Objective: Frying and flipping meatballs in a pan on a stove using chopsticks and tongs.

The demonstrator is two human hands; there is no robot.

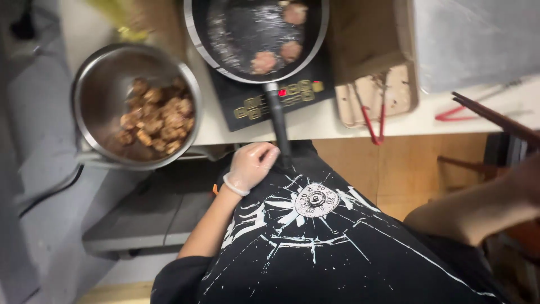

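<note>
Frying pan (256, 34) sits on the black induction cooktop (270, 98) at the far edge of the counter, with three round meat patties (279, 42) lying in oil on its right half, apart from one another so each has its own patch of hot metal. Its long black handle (277, 121) points straight back toward me, which puts the grip end within easy reach. My left hand (252, 163), in a thin clear glove, rests just beside the near end of that handle, fingers curled loosely and narrow; I cannot tell whether they actually close on it. My right hand (526, 180) is blurred at the right edge, holding dark chopsticks (495, 119) that angle out over the counter, fingers closed around them. To the left, a steel bowl (101, 84) holds browned cooked pieces, close enough to the pan for short transfers. Red-handled tongs (374, 121) lie on a tray (405, 93) to the right.
</note>
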